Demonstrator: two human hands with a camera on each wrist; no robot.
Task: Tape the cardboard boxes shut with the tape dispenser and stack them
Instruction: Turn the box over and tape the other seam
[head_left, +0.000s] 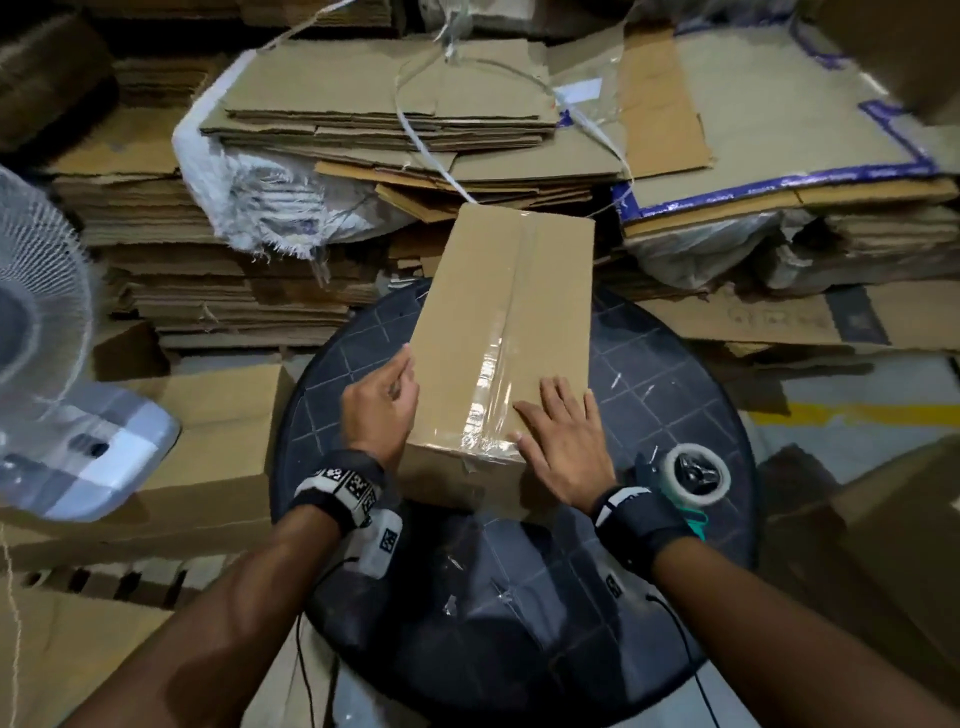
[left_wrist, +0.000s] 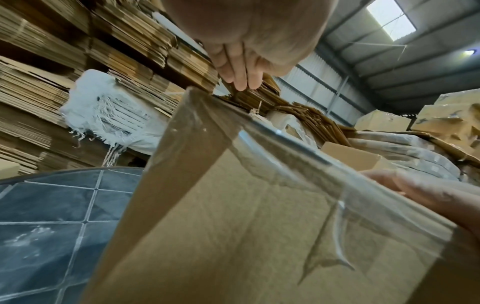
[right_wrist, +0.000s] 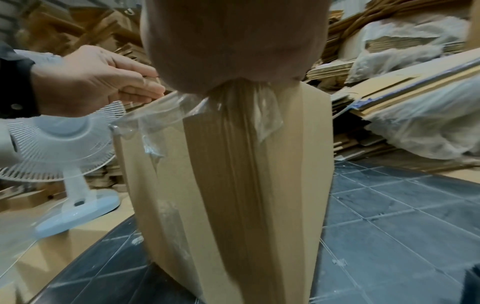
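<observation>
A long brown cardboard box lies on the round dark table, its flaps closed. Clear tape runs along the top seam and folds wrinkled over the near end. My left hand rests against the box's left side near the close corner, fingers straight and together. My right hand lies flat on the top at the near end, pressing beside the tape. The tape dispenser, holding a clear roll, lies on the table just right of my right wrist; neither hand holds it.
Tall stacks of flattened cardboard and white sacking crowd behind the table. A white standing fan is at the left, above made-up boxes. Another brown box sits at the right. Tape scraps stick to the near table surface.
</observation>
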